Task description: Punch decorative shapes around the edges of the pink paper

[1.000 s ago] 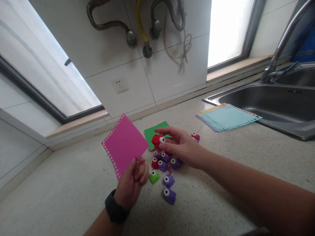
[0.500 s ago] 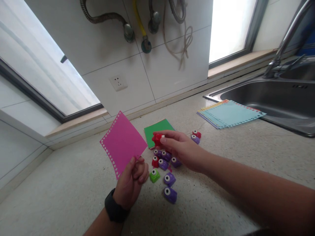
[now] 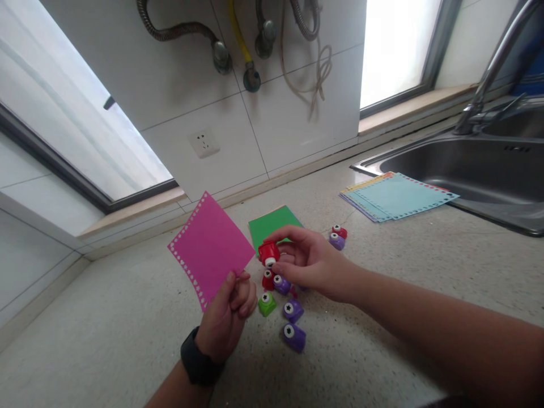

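Pink paper (image 3: 212,249), pinched nearside by the left hand (image 3: 229,306), leaves far edges clear; the right hand (image 3: 317,262) apparently pinches a red punch (image 3: 267,250).

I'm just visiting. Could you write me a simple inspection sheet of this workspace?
Surface: pale speckled counter.
Things in use: pink paper sheet, holes punched along two edges; red plastic craft punch with a white part.
Clutter: small purple plastic punches, a bright green plastic punch; green paper; pale blue hole-edged paper atop a stack overlapping the stainless-steel sink.
Hands: left hand grips the pink sheet's near edge; right hand holds the red punch between thumb and fingers.
Cables: thin beige cord, loosely looped.
Surroundings: white tiled wall with white socket, grey flexible hose, yellow pipe.
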Tool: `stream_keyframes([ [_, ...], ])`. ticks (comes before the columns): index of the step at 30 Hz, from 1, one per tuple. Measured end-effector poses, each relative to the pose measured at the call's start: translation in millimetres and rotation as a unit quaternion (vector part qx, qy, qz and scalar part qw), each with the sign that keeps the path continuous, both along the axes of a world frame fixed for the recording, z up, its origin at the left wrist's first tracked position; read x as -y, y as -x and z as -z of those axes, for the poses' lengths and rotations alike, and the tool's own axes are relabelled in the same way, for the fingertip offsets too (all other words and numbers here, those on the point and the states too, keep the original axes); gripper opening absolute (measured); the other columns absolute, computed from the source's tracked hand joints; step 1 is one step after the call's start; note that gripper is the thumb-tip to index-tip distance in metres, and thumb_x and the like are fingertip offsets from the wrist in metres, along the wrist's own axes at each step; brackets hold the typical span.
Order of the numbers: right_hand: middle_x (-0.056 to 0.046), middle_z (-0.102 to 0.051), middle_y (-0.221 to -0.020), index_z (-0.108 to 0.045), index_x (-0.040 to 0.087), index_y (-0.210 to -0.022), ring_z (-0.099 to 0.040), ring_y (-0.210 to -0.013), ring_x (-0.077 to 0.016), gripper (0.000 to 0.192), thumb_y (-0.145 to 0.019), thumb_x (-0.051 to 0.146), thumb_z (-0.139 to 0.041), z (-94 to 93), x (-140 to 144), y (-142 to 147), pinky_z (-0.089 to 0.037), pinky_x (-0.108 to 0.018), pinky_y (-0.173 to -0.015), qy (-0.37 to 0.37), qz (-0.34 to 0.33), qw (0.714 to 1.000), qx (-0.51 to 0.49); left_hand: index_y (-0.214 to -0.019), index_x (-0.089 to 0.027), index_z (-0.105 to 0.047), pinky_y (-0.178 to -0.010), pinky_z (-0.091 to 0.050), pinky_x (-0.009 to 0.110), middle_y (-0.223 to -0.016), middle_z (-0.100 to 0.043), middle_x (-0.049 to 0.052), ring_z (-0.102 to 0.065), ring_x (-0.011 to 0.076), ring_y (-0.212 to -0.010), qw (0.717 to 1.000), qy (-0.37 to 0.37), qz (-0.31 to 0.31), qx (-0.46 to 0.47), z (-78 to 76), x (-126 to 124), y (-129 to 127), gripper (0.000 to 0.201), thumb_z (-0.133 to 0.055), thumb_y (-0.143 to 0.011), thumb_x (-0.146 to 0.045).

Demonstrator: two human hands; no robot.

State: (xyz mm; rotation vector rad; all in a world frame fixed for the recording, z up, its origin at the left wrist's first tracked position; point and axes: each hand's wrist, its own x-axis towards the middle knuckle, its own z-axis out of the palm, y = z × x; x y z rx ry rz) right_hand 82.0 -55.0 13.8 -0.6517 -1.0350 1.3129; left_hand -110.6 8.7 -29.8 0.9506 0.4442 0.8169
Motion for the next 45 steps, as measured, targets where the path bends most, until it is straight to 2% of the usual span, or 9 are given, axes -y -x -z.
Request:
stream_keyframes([
  [6,0.0,-0.066,-0.092,-0.056,0.017,-0.104,-0.064,-0.081,-0.0077,0.035,-0.077,0.008,-0.077,1.4,2,3,-0.053,-0.02,-0.075,-0.055,0.017,0.998,0.035,-0.089,-0.02,-0.074,-0.051,-0.025,0.024,-0.053,-0.017,-0.008,-0.024,0.0082,-0.048,1.0,-0.005,0.001,0.001,2.4,0,-1,0.035,-0.05,-0.099,-0.043],
  [12,0.001,-0.064,-0.09,-0.053,0.02,-0.102,-0.063,-0.079,-0.01,0.047,-0.069,0.005,-0.082,3.7,3,5,-0.053,-0.023,-0.072,-0.058,-0.001,0.998,0.032,-0.091,-0.02,-0.074,-0.052,-0.026,0.024,-0.053,-0.017,-0.009,-0.024,0.008,-0.048,1.0,-0.007,0.001,-0.004,3.2,0,0,0.032,-0.055,-0.097,-0.045],
  [20,0.002,-0.063,-0.087,-0.052,0.018,-0.102,-0.061,-0.077,-0.0077,0.04,-0.075,0.011,-0.081,6.8,4,8,-0.051,-0.02,-0.072,-0.066,0.004,0.997,0.037,-0.083,-0.018,-0.068,-0.056,-0.03,0.025,-0.05,-0.025,-0.008,-0.026,0.0103,-0.049,0.999,-0.005,0.001,-0.051,2.7,0,0,0.036,-0.058,-0.093,-0.052],
  [27,0.003,-0.063,-0.081,-0.053,0.019,-0.101,-0.061,-0.071,-0.0083,0.04,-0.075,0.018,-0.082,6.5,0,9,-0.05,-0.022,-0.068,-0.019,0.012,0.999,0.027,-0.09,-0.017,-0.067,-0.056,-0.03,0.026,-0.052,-0.029,-0.008,-0.028,0.0107,-0.051,0.993,-0.058,-0.046,-0.095,3.0,3,-3,0.039,-0.054,-0.095,-0.054],
  [32,-0.002,-0.067,-0.085,-0.059,0.016,-0.1,-0.065,-0.074,-0.0127,0.036,-0.077,0.031,-0.082,4.4,-4,7,-0.052,-0.026,-0.066,0.061,0.033,0.997,0.022,-0.098,-0.016,-0.067,-0.052,-0.025,0.025,-0.054,-0.028,-0.009,-0.027,0.0085,-0.05,0.984,-0.097,-0.102,-0.113,4.2,3,-3,0.036,-0.052,-0.097,-0.049],
  [35,-0.004,-0.069,-0.084,-0.063,0.015,-0.099,-0.067,-0.073,-0.0146,0.035,-0.078,0.036,-0.081,4.1,-6,7,-0.054,-0.028,-0.065,0.109,0.038,0.993,0.008,-0.093,-0.017,-0.066,-0.053,-0.028,0.025,-0.055,-0.032,-0.008,-0.031,0.0082,-0.05,0.979,-0.1,-0.119,-0.134,3.0,3,-3,0.036,-0.058,-0.094,-0.051],
  [40,-0.004,-0.069,-0.085,-0.064,0.016,-0.096,-0.069,-0.077,-0.0154,0.036,-0.073,0.034,-0.085,7.8,-7,12,-0.055,-0.03,-0.071,0.131,0.031,0.991,-0.023,-0.096,-0.018,-0.067,-0.055,-0.029,0.026,-0.056,-0.035,-0.007,-0.031,0.0097,-0.051,0.976,-0.107,-0.128,-0.143,4.5,1,-1,0.035,-0.056,-0.094,-0.051],
  [42,-0.003,-0.07,-0.087,-0.062,0.016,-0.097,-0.069,-0.076,-0.014,0.04,-0.071,0.033,-0.087,9.9,-8,14,-0.054,-0.029,-0.072,0.122,0.028,0.992,-0.014,-0.091,-0.019,-0.067,-0.056,-0.029,0.026,-0.056,-0.036,-0.007,-0.031,0.0105,-0.052,0.975,-0.11,-0.132,-0.142,6.8,0,0,0.034,-0.057,-0.095,-0.051],
  [45,-0.003,-0.071,-0.09,-0.06,0.018,-0.098,-0.068,-0.075,-0.0121,0.044,-0.068,0.032,-0.089,12.4,-8,17,-0.053,-0.026,-0.07,0.102,0.024,0.994,-0.003,-0.069,-0.019,-0.061,-0.059,-0.031,0.027,-0.054,-0.039,-0.005,-0.032,0.0115,-0.054,0.981,-0.085,-0.125,-0.119,10.2,-1,3,0.037,-0.06,-0.094,-0.047],
])
